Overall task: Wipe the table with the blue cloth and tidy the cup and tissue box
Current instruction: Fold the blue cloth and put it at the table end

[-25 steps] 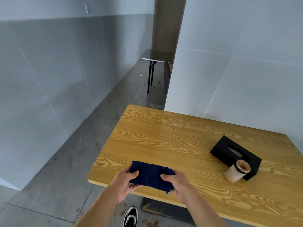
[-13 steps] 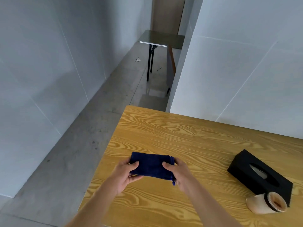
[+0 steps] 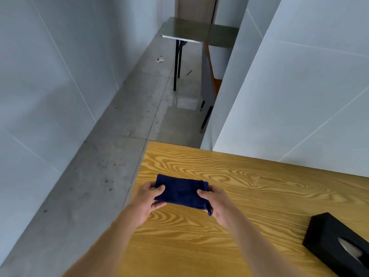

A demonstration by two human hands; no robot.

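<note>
A folded dark blue cloth point(image 3: 180, 191) is held just over the wooden table point(image 3: 249, 186), close to its left edge. My left hand point(image 3: 146, 200) grips the cloth's left end, thumb on top. The right end is gripped by my right hand point(image 3: 217, 203), and a small loop hangs below it. A black tissue box point(image 3: 327, 234) lies at the lower right of the table, cut off by the frame edge. The cup is out of view.
The table's left edge drops to a grey concrete floor point(image 3: 103, 176). White panel walls stand on the left and behind the table on the right. A small dark-legged table point(image 3: 191, 34) stands far down the corridor.
Both hands have carried the cloth farther over the table from its near edge. The view has shifted left, so the tissue box slid to the lower right and the cup left the frame.
</note>
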